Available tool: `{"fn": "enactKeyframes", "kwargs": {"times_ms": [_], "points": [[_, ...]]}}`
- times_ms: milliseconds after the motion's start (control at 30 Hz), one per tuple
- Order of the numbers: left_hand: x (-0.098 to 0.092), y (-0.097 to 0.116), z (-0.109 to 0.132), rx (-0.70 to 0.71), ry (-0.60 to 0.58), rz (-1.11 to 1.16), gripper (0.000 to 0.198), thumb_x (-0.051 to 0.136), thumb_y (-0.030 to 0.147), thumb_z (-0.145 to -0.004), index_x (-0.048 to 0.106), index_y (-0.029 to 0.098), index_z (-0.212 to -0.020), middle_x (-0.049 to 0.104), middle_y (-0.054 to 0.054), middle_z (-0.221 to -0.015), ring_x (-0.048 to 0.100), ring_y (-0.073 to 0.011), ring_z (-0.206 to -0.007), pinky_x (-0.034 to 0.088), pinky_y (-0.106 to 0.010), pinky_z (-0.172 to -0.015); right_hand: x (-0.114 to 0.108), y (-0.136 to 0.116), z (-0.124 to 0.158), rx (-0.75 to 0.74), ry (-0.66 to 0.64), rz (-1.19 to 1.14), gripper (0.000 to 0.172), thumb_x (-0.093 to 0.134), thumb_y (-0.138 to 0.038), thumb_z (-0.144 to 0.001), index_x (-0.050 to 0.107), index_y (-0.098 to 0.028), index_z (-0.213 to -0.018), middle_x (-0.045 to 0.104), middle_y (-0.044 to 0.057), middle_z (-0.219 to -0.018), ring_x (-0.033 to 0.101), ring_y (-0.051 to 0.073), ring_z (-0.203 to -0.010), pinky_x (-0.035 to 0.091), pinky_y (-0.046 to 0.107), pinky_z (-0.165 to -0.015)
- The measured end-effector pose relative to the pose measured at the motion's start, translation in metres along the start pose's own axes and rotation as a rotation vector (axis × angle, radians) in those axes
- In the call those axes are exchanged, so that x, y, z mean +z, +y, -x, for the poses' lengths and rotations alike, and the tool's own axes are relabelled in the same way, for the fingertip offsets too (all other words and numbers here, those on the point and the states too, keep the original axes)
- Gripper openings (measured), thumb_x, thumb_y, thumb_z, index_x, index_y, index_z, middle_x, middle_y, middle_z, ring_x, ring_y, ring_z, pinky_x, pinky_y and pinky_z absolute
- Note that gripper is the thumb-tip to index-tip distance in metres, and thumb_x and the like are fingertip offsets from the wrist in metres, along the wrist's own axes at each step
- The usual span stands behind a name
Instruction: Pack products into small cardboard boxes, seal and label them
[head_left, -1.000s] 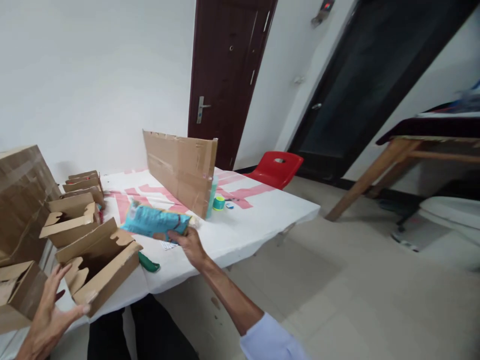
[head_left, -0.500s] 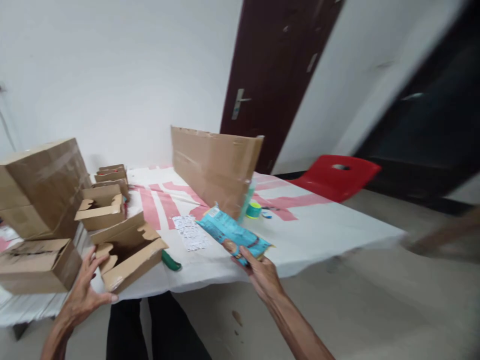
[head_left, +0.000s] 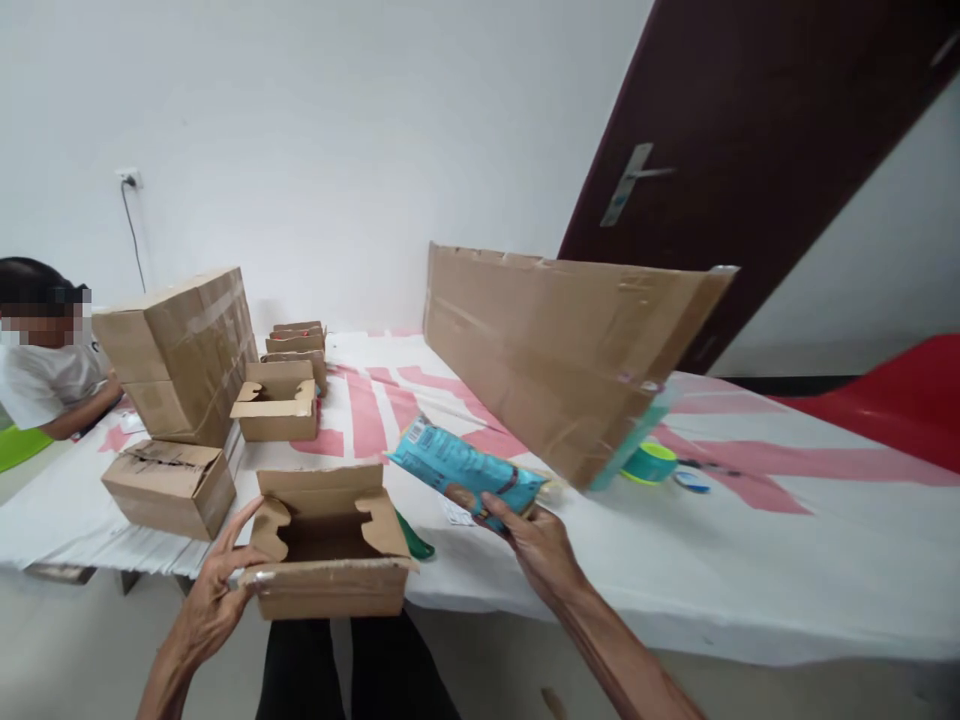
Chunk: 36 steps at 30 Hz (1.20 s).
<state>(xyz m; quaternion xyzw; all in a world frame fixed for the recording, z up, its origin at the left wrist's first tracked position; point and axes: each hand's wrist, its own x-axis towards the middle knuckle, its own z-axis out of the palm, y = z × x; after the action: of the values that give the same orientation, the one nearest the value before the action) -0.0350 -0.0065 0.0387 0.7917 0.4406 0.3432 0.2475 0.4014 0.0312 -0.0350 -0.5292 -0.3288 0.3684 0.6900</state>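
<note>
My left hand [head_left: 217,590] grips the left side of an open cardboard box [head_left: 330,592], its fingers at the side flap and the thumb by the front wall. The box stands at the table's near edge with its flaps raised, and its dark inside shows nothing I can make out. My right hand [head_left: 536,540] is closed around one end of a blue snack packet [head_left: 461,462], held above the table to the right of the box. A green object [head_left: 415,540] lies partly hidden behind the box's right side. Beneath the packet, a printed sheet [head_left: 457,514] is mostly covered.
Several open boxes [head_left: 279,420] line up at the back left, beside stacked closed cartons [head_left: 199,350] and a small closed box [head_left: 171,488]. A tall cardboard panel [head_left: 555,350] stands mid-table. Right of it lies green tape [head_left: 649,462]. A person [head_left: 49,375] sits far left.
The view has swung left, bringing the seated person into sight. The box under my left hand has turned to face me more squarely. My right hand still holds the packet.
</note>
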Motion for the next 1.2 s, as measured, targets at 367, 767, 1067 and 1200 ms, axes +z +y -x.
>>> {"fn": "enactKeyframes", "kwargs": {"times_ms": [367, 767, 1067, 1200], "points": [[0.013, -0.007, 0.031, 0.020, 0.135, -0.048, 0.022, 0.061, 0.038, -0.097, 0.076, 0.024, -0.089, 0.042, -0.014, -0.168, 0.055, -0.0367, -0.143, 0.056, -0.046, -0.106, 0.207, 0.035, -0.037, -0.066, -0.497, 0.161, 0.055, 0.086, -0.070, -0.056, 0.070, -0.018, -0.068, 0.070, 0.004, -0.067, 0.065, 0.023, -0.069, 0.053, 0.035, -0.064], [0.026, -0.010, 0.028, 0.128, 0.338, -0.014, 0.021, 0.058, 0.013, -0.097, 0.074, 0.027, -0.102, 0.049, -0.012, -0.159, 0.058, -0.0298, -0.140, 0.057, -0.047, -0.109, 0.166, 0.052, -0.026, -0.017, -0.485, 0.192, 0.063, 0.071, -0.078, -0.075, 0.076, -0.020, -0.099, 0.078, 0.012, -0.107, 0.072, 0.030, -0.102, 0.059, 0.045, -0.090], [0.046, -0.011, 0.017, 0.195, 0.447, -0.035, 0.033, 0.052, 0.005, -0.097, 0.075, 0.026, -0.109, 0.046, -0.011, -0.159, 0.057, -0.0291, -0.141, 0.058, -0.047, -0.108, 0.089, -0.005, 0.051, -0.011, -0.649, 0.127, 0.058, 0.079, -0.064, -0.081, 0.075, -0.023, -0.122, 0.078, 0.010, -0.123, 0.073, 0.030, -0.111, 0.059, 0.042, -0.095], [0.049, -0.005, 0.031, 0.157, 0.411, -0.085, 0.035, 0.059, 0.010, -0.095, 0.073, 0.028, -0.120, 0.043, -0.011, -0.161, 0.054, -0.0312, -0.144, 0.055, -0.049, -0.112, 0.097, -0.009, 0.057, -0.074, -0.571, 0.165, 0.044, 0.076, -0.055, -0.082, 0.075, -0.020, -0.109, 0.080, 0.009, -0.110, 0.073, 0.028, -0.102, 0.059, 0.039, -0.088]]}}
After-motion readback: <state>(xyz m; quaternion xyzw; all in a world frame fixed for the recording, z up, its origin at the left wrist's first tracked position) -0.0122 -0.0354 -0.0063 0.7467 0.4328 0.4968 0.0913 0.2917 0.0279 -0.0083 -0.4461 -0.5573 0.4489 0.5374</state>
